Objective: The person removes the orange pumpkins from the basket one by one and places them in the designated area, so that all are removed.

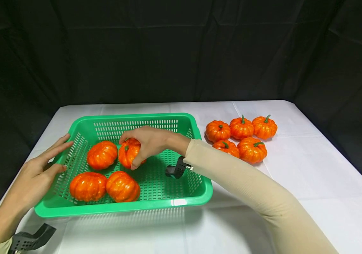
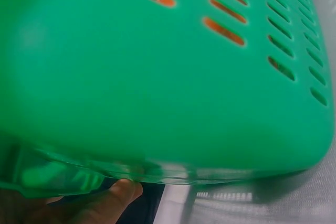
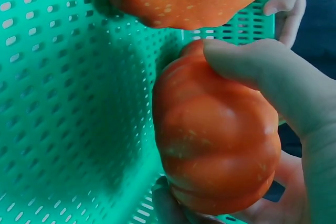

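My right hand (image 1: 149, 141) curls its fingers (image 3: 252, 64) round a small orange pumpkin (image 1: 129, 152) inside the green basket (image 1: 174, 201), beside three others. My left hand (image 1: 39, 173), fingers straight, braces the basket's side on the tabletop (image 1: 311, 169); five pumpkins (image 1: 241, 137) wait alongside.

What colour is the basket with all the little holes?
The basket is bright green; the head view shows it best.

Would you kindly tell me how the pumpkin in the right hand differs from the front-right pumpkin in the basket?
The held pumpkin is gripped by the right hand and tipped on its side; the front-right pumpkin lies free on the green basket floor, untouched. Both are orange, ribbed and similar in size.
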Tool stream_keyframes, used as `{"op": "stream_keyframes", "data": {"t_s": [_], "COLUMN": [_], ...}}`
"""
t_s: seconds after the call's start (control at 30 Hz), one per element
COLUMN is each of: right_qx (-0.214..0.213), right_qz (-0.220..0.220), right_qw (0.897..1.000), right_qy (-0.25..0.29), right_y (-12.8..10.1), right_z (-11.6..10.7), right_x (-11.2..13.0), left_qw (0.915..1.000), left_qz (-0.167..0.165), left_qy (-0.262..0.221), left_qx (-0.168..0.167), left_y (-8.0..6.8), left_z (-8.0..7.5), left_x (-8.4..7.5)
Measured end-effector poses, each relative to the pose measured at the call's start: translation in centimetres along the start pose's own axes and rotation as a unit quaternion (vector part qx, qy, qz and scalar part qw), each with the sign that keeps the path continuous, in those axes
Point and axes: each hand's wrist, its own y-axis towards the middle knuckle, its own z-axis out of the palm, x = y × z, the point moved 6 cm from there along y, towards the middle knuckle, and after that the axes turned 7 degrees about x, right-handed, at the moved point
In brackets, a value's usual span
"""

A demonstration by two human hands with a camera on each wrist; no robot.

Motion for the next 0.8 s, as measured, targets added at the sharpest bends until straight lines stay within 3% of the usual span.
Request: {"op": "stream_keyframes", "data": {"t_s": [0.43, 0.8], "right_qx": [-0.065, -0.090], "right_qz": [0.000, -0.011], "right_qw": [0.998, 0.995], "right_qy": [0.004, 0.046], "right_y": [-1.9, -3.8], "right_z": [-1.0, -1.0], "right_x": [0.0, -0.6], "left_qw": [1.0000, 1.0000], "left_qz": [0.000, 0.000], "left_qy": [0.004, -0.004], "left_qx": [-0.003, -0.002], "left_y": [0.0, 0.0], "left_z": [-0.1, 0.1], "left_x": [0.0, -0.1]}}
